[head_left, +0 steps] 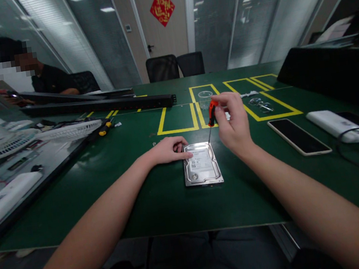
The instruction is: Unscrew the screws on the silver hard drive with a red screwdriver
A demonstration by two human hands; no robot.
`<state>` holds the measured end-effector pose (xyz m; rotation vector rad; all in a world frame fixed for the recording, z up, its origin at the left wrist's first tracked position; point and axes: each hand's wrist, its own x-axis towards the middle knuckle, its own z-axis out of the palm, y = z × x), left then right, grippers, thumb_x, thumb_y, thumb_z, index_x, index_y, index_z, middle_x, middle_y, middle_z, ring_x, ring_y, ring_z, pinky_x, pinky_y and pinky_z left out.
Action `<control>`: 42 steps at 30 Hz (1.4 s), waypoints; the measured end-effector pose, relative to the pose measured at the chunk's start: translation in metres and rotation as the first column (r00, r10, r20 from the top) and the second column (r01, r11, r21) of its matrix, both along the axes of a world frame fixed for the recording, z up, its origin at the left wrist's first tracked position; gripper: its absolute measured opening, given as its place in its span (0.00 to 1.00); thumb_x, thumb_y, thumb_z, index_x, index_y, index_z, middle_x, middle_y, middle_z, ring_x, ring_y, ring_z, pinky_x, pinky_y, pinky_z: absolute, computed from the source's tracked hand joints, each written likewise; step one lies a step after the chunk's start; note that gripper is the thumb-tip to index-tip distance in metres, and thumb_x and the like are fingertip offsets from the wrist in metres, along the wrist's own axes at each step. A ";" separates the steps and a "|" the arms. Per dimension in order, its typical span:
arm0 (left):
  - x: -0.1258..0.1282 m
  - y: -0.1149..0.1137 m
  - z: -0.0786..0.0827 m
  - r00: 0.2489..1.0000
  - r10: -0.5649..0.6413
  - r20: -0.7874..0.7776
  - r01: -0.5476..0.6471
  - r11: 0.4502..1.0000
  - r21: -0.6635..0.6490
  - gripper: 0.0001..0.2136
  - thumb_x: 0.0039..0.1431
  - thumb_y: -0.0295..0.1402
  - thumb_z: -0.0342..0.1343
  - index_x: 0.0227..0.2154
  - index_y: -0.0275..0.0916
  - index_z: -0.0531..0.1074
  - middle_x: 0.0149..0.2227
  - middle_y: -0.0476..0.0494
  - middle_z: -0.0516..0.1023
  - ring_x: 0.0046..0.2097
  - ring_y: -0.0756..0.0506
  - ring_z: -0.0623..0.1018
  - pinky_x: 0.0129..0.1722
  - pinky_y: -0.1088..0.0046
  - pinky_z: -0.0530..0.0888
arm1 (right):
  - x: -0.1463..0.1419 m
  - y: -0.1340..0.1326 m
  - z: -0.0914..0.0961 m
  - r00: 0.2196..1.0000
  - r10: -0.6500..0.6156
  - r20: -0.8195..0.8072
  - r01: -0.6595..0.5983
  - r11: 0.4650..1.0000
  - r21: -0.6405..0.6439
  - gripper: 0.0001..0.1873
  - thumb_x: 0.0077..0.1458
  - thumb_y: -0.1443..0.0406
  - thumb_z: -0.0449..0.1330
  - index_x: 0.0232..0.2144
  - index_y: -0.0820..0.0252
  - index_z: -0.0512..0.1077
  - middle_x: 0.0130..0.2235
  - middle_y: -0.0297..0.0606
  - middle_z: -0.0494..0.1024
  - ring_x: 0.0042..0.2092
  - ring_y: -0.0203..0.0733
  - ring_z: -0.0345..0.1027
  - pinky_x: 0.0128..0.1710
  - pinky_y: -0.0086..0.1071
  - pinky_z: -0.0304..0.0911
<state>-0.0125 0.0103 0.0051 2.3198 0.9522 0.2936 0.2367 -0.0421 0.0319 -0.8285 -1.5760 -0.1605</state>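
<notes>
A silver hard drive (202, 163) with a white label lies flat on the green table in front of me. My left hand (169, 149) grips its far left side, the thumb resting on the top face and the other fingers curled at the edge. In my right hand (233, 120) is a screwdriver (212, 113) with an orange and black handle, held nearly upright. Its thin shaft points down to the drive's far right corner; whether the tip sits in a screw is too small to tell.
Behind my right hand stands a clear plastic cup (206, 99). Glasses (261, 105), a phone (299, 136) and a white power bank (340, 125) with a cable lie to the right. Left are a yellow-black tool (105, 128), white fan parts (68, 131) and black rails (102, 105). A person (48, 79) sits far left.
</notes>
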 end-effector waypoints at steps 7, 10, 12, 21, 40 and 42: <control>0.000 0.001 -0.001 1.000 -0.005 0.008 0.005 1.000 0.000 0.29 0.54 0.59 0.65 0.48 0.39 0.75 0.33 0.49 0.74 0.34 0.46 0.72 0.35 0.68 0.65 | -0.001 0.001 0.000 1.000 -0.004 -0.005 0.004 1.000 0.004 0.11 0.69 0.64 0.55 0.51 0.52 0.73 0.49 0.42 0.74 0.51 0.49 0.71 0.46 0.46 0.73; 0.000 0.001 -0.002 1.000 -0.008 0.018 0.008 1.000 0.011 0.28 0.54 0.58 0.65 0.47 0.39 0.75 0.32 0.49 0.74 0.33 0.46 0.72 0.35 0.68 0.65 | -0.002 0.000 0.000 1.000 0.002 -0.020 -0.002 1.000 0.006 0.11 0.69 0.65 0.55 0.50 0.53 0.72 0.49 0.42 0.73 0.50 0.47 0.71 0.45 0.45 0.73; 0.000 0.001 -0.002 1.000 -0.007 0.019 0.007 1.000 0.009 0.28 0.54 0.58 0.65 0.47 0.39 0.75 0.32 0.49 0.74 0.34 0.46 0.72 0.36 0.68 0.65 | -0.002 0.000 0.000 1.000 0.004 -0.029 -0.004 1.000 0.009 0.10 0.68 0.65 0.56 0.50 0.52 0.72 0.49 0.42 0.73 0.50 0.47 0.72 0.45 0.44 0.74; 0.000 0.001 0.000 1.000 -0.004 0.002 0.004 1.000 -0.002 0.28 0.54 0.58 0.65 0.48 0.40 0.76 0.33 0.48 0.75 0.35 0.45 0.73 0.36 0.67 0.66 | -0.001 0.003 -0.003 0.997 0.017 -0.073 -0.018 1.000 -0.012 0.09 0.68 0.63 0.58 0.50 0.52 0.71 0.49 0.42 0.72 0.50 0.46 0.73 0.47 0.44 0.75; 0.000 0.000 -0.002 1.000 -0.003 0.024 0.003 1.000 0.007 0.28 0.54 0.57 0.65 0.46 0.39 0.76 0.32 0.49 0.74 0.34 0.46 0.71 0.35 0.68 0.64 | 0.001 0.008 -0.006 0.997 -0.049 -0.055 0.050 0.999 0.021 0.12 0.65 0.58 0.64 0.49 0.51 0.70 0.46 0.39 0.73 0.44 0.44 0.71 0.40 0.42 0.75; 0.000 0.000 -0.002 1.000 -0.008 0.022 0.008 1.000 0.003 0.28 0.54 0.58 0.65 0.47 0.39 0.75 0.32 0.49 0.74 0.33 0.46 0.71 0.35 0.68 0.64 | 0.001 0.007 -0.005 0.998 -0.054 -0.046 0.055 0.998 0.026 0.12 0.64 0.59 0.65 0.48 0.52 0.71 0.46 0.39 0.73 0.44 0.44 0.71 0.40 0.41 0.74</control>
